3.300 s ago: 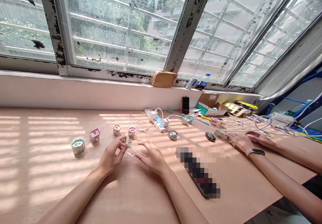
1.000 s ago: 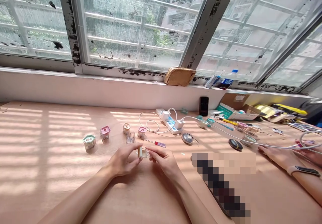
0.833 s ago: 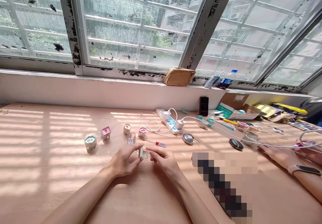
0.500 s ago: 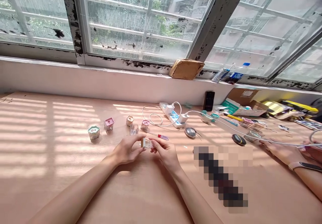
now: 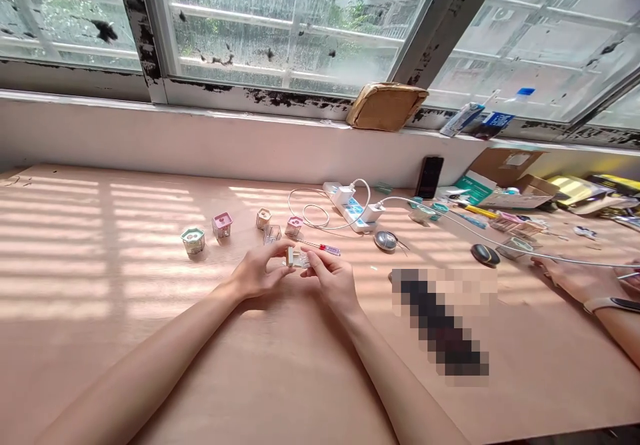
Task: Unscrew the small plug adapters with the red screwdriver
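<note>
Both my hands meet over the wooden table (image 5: 100, 338) and pinch one small clear plastic box (image 5: 297, 258) between their fingertips. My left hand (image 5: 257, 273) grips its left end, my right hand (image 5: 331, 279) its right end. Just behind them lie a red-handled screwdriver (image 5: 323, 248) and an empty clear box (image 5: 271, 233). Further left stand several small cube boxes: a green one (image 5: 193, 239), a pink one (image 5: 221, 224), a tan one (image 5: 263, 218) and another pink one (image 5: 294, 225).
A white power strip (image 5: 350, 209) with chargers and cable lies behind. Two dark oval mice (image 5: 386, 240) (image 5: 485, 254) and a phone (image 5: 430, 177) sit to the right, beside cardboard boxes (image 5: 500, 178). Another person's hand (image 5: 570, 278) rests at the right edge. A brown parcel (image 5: 386, 105) sits on the sill.
My right hand came off the table and joined the left on the clear box. The view has tilted down and shifted right; the hands have held their grip for the last second.
</note>
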The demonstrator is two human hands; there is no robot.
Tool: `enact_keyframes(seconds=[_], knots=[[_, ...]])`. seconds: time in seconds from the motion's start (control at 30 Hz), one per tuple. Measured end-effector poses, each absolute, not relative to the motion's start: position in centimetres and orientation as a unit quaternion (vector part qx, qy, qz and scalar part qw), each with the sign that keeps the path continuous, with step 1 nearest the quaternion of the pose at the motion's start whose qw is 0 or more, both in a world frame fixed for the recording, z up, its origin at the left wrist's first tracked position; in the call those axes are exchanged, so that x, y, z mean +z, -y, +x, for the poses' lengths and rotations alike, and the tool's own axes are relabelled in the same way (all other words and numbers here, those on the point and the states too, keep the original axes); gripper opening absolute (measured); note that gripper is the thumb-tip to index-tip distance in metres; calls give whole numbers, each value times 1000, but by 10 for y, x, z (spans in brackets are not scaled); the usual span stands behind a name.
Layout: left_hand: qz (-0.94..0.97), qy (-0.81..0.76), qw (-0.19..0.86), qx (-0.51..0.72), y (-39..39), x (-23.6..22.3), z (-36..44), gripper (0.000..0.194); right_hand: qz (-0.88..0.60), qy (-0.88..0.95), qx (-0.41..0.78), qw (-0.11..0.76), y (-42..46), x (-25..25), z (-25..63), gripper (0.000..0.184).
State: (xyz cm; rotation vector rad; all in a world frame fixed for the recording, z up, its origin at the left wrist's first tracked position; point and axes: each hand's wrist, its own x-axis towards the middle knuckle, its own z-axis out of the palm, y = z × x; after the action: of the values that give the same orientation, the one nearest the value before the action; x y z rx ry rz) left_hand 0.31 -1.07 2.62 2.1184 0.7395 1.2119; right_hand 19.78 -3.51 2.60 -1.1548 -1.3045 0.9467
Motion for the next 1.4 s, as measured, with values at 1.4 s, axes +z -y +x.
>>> enact_keyframes(seconds=[1.4], knots=[[810,-268,278,440,10,25,1,43,-375,728,371,438,34,37,221,35]])
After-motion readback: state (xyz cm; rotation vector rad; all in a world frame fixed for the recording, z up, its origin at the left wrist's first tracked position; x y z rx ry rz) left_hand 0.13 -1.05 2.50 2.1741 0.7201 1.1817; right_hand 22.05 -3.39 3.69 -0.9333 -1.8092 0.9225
